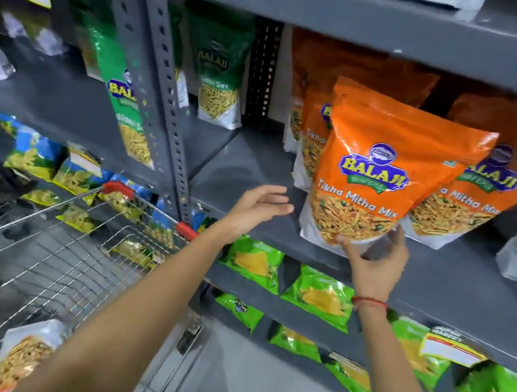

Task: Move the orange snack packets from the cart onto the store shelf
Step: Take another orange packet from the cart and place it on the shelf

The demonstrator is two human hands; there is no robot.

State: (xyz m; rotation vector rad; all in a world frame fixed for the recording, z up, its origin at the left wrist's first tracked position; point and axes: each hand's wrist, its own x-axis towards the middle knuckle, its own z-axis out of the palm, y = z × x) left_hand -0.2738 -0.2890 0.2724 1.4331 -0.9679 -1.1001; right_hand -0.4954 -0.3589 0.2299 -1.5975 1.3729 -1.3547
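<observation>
Grey slotted-steel store shelf point(249, 161) fills the view, several tiers. Middle tier: orange "Tikha Mitha Mix" snack packets standing upright in a cluster on the right side.

Front orange foil packet with white base point(385, 168) stands on that tier, tilted slightly, near the front edge. My right hand point(374, 263) is at its bottom edge: thumb and fingertips touch the white base, fingers spread, not clamped around it. Red thread band point(368, 301) on that wrist.

My left hand point(257, 207) hangs open in the air just left of the packet, fingers loose, apart from it, holding nothing.

More orange packets: one partly behind to the left point(309, 136), one to the right point(471, 200) overlapped by the front packet.

Green sev packets point(218, 65) stand further left on the same tier. Bright green flat snack bags point(319, 295) line the tier below, with a yellow-white price tag point(452, 350) on the shelf edge.

Wire shopping cart with red corner trim point(67, 254) sits lower left, beside the shelf. One packet with white base and a snack-mix print point(25, 352) lies in it, partly hidden by my left forearm; colour of its top not visible.
</observation>
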